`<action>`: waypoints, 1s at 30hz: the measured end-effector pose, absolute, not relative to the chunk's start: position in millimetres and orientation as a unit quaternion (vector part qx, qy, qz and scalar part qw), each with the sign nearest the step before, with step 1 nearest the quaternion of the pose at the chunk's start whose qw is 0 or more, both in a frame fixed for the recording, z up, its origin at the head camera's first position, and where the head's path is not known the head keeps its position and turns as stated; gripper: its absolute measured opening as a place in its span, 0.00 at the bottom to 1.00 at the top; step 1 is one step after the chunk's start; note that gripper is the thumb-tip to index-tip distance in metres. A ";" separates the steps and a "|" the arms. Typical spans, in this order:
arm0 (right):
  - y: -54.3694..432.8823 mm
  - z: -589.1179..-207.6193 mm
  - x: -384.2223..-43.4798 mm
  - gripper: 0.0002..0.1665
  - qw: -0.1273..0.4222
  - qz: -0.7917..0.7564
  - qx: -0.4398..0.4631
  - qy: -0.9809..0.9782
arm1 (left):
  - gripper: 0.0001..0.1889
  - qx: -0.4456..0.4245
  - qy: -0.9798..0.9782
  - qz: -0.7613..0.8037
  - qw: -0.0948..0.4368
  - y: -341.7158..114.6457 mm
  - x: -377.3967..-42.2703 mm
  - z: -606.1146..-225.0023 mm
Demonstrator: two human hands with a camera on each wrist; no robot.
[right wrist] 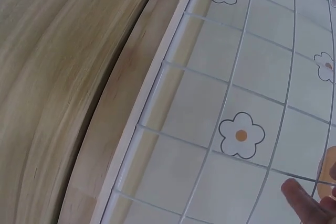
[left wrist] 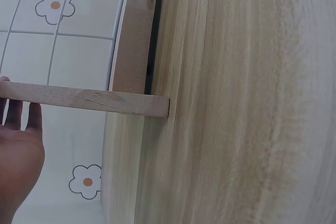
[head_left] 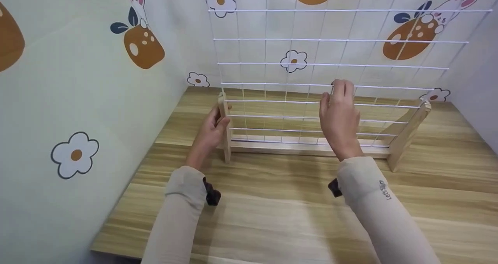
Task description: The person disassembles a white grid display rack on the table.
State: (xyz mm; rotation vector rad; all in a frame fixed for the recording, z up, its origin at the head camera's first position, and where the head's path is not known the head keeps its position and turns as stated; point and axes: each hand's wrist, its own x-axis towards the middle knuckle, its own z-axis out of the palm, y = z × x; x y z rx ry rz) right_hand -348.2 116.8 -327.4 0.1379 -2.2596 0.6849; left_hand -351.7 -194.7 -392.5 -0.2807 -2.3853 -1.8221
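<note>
A white wire grid (head_left: 286,84) stands upright, leaning back, in a wooden stand. Its lower edge lies along the base bar (head_left: 272,148) between two wooden end posts. My left hand (head_left: 210,132) grips the left post (head_left: 226,143), thumb on the near side and fingers behind; the left wrist view shows fingertips against that post (left wrist: 100,99). Higher up, right of the grid's middle, my right hand (head_left: 340,118) holds the wires with bent fingers. Only part of its thumb and fingers (right wrist: 302,198) appears in the right wrist view, close to the wires.
The right post (head_left: 408,137) stands at the bar's far end. Beneath everything is a wood-grain table (head_left: 272,221), with a patterned wall covering (head_left: 97,100) to the left and behind. A black device (head_left: 212,196) sits at the left cuff.
</note>
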 end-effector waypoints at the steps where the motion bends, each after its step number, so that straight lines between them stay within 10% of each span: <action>1: 117.2 -327.4 -348.4 0.15 0.383 0.267 0.054 -0.883 | 0.27 -0.089 -0.791 -0.602 0.062 -195.0 -351.7 -392.6; 30: 133.2 -310.6 -348.6 0.12 0.339 0.314 0.135 -0.876 | 0.30 -0.074 -0.786 -0.611 0.060 -192.9 -349.1 -394.5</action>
